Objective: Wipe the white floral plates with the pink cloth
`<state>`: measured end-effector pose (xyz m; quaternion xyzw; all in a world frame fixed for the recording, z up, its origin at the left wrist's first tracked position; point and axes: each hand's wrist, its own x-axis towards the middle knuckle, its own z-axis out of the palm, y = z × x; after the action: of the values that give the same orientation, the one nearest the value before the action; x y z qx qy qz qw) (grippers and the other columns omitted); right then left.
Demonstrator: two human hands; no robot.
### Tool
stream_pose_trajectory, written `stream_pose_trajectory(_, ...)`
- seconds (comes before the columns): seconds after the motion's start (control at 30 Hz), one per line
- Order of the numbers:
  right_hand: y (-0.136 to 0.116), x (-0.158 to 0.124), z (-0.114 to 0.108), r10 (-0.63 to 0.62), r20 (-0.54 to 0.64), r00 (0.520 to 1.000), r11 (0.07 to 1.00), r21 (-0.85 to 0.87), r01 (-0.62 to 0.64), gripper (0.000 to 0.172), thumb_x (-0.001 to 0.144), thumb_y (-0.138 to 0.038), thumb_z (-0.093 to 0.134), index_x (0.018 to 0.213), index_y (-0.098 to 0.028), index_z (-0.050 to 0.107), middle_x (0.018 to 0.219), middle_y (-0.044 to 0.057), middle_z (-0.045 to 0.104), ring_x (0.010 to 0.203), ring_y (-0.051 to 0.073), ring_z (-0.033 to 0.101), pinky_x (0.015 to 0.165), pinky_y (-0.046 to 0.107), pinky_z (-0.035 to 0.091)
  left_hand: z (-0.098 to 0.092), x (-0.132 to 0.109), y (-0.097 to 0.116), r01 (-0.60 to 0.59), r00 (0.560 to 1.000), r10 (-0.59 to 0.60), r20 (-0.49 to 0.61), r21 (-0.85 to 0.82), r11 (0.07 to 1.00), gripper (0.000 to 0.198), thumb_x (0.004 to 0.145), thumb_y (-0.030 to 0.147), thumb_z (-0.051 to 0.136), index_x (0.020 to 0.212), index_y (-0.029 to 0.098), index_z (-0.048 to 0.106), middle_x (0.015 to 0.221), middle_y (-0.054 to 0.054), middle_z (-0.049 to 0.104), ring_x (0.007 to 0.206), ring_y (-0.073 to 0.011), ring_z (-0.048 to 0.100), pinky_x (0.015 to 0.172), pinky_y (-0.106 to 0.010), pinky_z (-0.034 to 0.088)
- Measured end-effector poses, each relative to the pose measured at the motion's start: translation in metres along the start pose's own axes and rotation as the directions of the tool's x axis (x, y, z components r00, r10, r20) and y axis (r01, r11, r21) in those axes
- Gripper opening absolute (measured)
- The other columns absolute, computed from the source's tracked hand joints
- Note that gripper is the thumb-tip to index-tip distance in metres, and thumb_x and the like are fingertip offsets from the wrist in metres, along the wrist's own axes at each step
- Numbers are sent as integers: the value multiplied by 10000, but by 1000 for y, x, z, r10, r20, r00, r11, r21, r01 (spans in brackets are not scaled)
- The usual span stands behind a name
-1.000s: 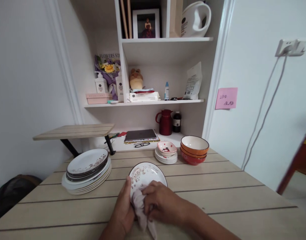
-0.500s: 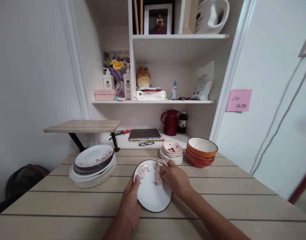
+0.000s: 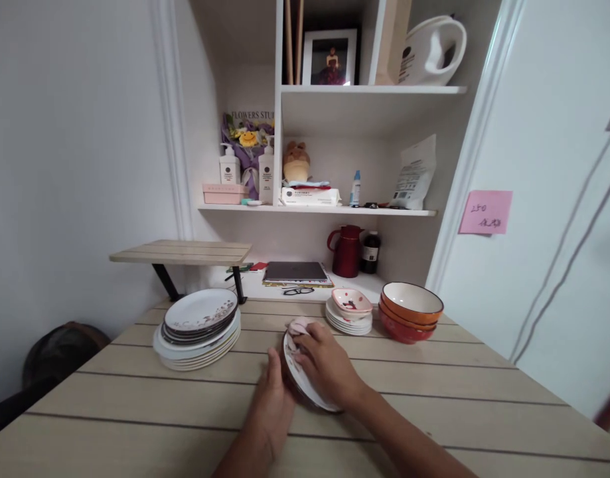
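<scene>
A white plate (image 3: pixel 299 375) with a dark rim stands tilted on its edge above the wooden table (image 3: pixel 135 411). My left hand (image 3: pixel 275 405) grips the plate from its left side, thumb up along the rim. My right hand (image 3: pixel 324 365) is closed on a pale pink cloth (image 3: pixel 298 326) and presses it against the plate's face near the top edge. Most of the plate's face is hidden behind my right hand.
A stack of several plates (image 3: pixel 198 328) sits at the left. Small white dishes with a pink bowl on top (image 3: pixel 351 311) and stacked orange bowls (image 3: pixel 411 311) stand at the back. Behind are shelves, a red jug (image 3: pixel 345 250), a tablet (image 3: pixel 295 271) and glasses (image 3: pixel 298 290).
The plate was tipped from lying nearly flat to standing on edge. My right hand moved the cloth from the plate's near side up to its far rim. The camera view shifted left.
</scene>
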<state>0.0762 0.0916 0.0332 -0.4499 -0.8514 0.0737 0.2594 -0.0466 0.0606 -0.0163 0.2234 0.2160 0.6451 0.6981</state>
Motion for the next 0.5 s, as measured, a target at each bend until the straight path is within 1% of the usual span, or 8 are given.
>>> stream_pose_trajectory(0.07, 4, -10, 4, -59, 5, 998, 997, 44, 59, 290, 789, -177, 574, 1063, -246, 640, 1216, 57, 523, 1087, 229, 454, 915, 334, 368, 0, 1, 0, 29, 1000, -29, 3, 0, 1000, 636, 805, 611, 500, 1252, 167, 586, 1256, -147, 638, 1226, -271, 535, 1061, -401, 383)
stream_pose_trajectory(0.13, 6, -19, 8, -122, 30, 992, 990, 79, 119, 307, 730, -104, 571, 992, -244, 648, 1204, 32, 537, 1087, 224, 438, 920, 334, 348, 1, 1, 0, 55, 998, -55, -8, 31, 998, 643, 788, 598, 542, 1258, 160, 579, 1218, -149, 659, 1201, -272, 555, 1047, -398, 396)
stream_pose_trajectory(0.23, 4, -28, 10, -197, 80, 977, 975, 119, 187, 302, 693, -54, 536, 911, -235, 638, 1088, 15, 580, 1054, 213, 436, 900, 325, 336, 5, -3, 2, 59, 998, -56, -32, 109, 992, 624, 774, 560, 599, 1249, 156, 586, 1157, -138, 690, 1137, -261, 599, 1007, -386, 434)
stream_pose_trajectory(0.3, 3, -30, 8, -237, 121, 964, 964, 152, 217, 283, 668, -45, 541, 869, -226, 627, 1016, 14, 588, 1026, 209, 443, 878, 312, 341, 8, -6, 4, 62, 997, -52, -63, 156, 986, 635, 760, 573, 608, 1231, 147, 599, 1116, -138, 706, 1086, -263, 626, 967, -389, 465)
stream_pose_trajectory(0.4, 5, -30, 0, -318, 176, 932, 933, 234, 274, 246, 638, -34, 564, 802, -211, 610, 949, 12, 595, 973, 196, 475, 871, 300, 348, 13, -11, 7, 65, 994, -44, -103, 207, 976, 632, 733, 543, 659, 1211, 133, 611, 1062, -146, 722, 1015, -279, 658, 914, -402, 497)
stream_pose_trajectory(0.5, 16, -32, -12, -426, 225, 876, 872, 359, 332, 213, 649, -18, 560, 747, -204, 592, 868, -13, 605, 878, 157, 528, 917, 307, 341, 14, -11, 9, 86, 991, -60, -117, 225, 971, 584, 718, 440, 716, 1205, 135, 611, 1028, -140, 734, 963, -283, 678, 881, -406, 514)
